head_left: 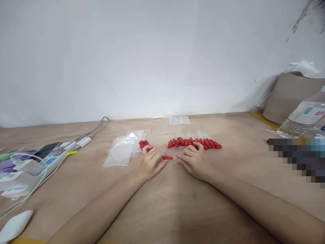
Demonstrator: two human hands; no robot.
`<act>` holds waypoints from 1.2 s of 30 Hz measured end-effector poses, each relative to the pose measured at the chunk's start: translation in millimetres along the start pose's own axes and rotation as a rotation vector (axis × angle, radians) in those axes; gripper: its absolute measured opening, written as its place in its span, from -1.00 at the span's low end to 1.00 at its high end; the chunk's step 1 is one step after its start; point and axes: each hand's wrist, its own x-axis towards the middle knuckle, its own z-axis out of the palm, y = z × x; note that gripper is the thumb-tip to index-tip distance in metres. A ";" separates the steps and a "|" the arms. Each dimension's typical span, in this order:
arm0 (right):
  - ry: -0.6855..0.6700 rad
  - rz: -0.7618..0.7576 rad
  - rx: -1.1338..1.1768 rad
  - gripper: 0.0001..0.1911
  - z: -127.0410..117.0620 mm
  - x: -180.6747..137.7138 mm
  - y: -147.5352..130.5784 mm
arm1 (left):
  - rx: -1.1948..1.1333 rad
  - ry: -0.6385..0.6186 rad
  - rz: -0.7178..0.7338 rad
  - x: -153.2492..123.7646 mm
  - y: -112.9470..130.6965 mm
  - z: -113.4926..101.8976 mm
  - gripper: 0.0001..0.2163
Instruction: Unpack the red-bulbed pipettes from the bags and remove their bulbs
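My left hand (151,162) is closed in a pinch on a red rubber bulb (167,157) in the middle of the wooden table (162,206). My right hand (193,159) is closed too, its fingertips pinching a clear glass dropper tube (175,158) that meets that bulb. Behind my right hand lies a row of several assembled droppers with red bulbs (194,143). A small heap of loose red bulbs (143,144) sits just behind my left hand.
Clear plastic bags (124,149) lie left of my left hand, and another clear bag (179,120) lies by the wall. A power strip with cables (48,159) is at the left. A plastic bottle (303,118) and a beige cushion (286,95) are at the right.
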 end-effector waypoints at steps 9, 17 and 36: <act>0.029 -0.064 0.054 -0.78 1.8 1.5 -4.4 | 0.001 -0.127 0.055 9.7 9.7 6.2 -0.86; 0.059 -0.151 0.042 -0.80 -1.7 -4.2 -2.6 | 0.026 -0.251 0.108 8.1 13.0 -0.4 -0.81; 0.222 -0.056 -0.063 -0.81 -20.6 -16.2 18.2 | -0.026 -0.293 -0.080 -1.5 -0.4 -23.1 -0.73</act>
